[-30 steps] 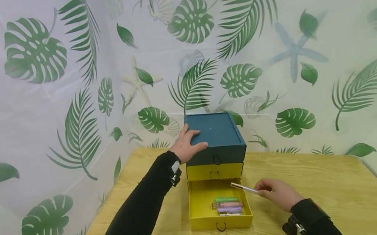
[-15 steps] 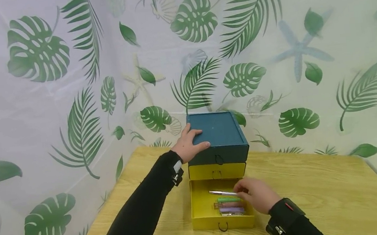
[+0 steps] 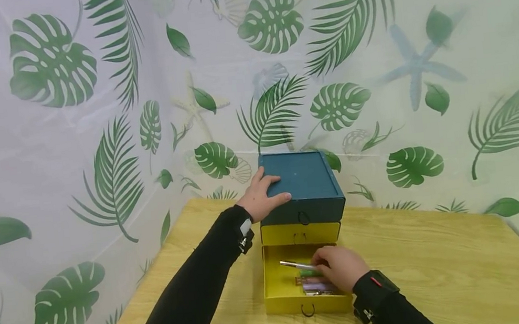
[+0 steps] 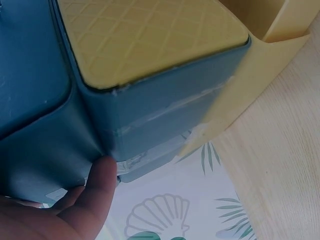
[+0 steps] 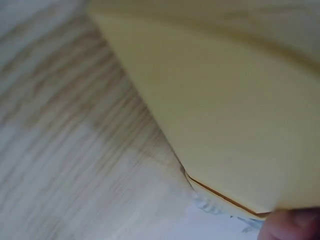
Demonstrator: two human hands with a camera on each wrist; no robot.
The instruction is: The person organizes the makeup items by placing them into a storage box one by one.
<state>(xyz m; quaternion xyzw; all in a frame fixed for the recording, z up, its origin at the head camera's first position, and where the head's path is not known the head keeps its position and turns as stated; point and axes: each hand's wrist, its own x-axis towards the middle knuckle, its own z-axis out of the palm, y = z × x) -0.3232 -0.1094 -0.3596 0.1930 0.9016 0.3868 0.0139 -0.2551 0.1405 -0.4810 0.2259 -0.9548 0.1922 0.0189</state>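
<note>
In the head view, my right hand (image 3: 344,269) pinches a slim silver pen (image 3: 294,265) above the pulled-out yellow drawer (image 3: 280,303). Beneath that hand, several markers lie side by side in the drawer, among them a green marker (image 3: 308,273), a pink one (image 3: 306,280) and a purple one (image 3: 317,287); the hand covers their right ends. My left hand (image 3: 263,197), fingers spread, rests on the left edge of the blue-topped drawer box (image 3: 308,178). The left wrist view shows a finger (image 4: 97,195) against the box's blue side.
A closed yellow drawer (image 3: 279,235) and a dark blue drawer (image 3: 314,210) sit above the pulled-out one, each with a loop pull. The box stands on a wood-grain table (image 3: 416,251). A leaf-patterned sheet (image 3: 346,42) hangs behind and at the left.
My right hand has moved left with the pen, from beside the yellow drawer to over its markers. The left hand has stayed on the box. The head view has shifted slightly.
</note>
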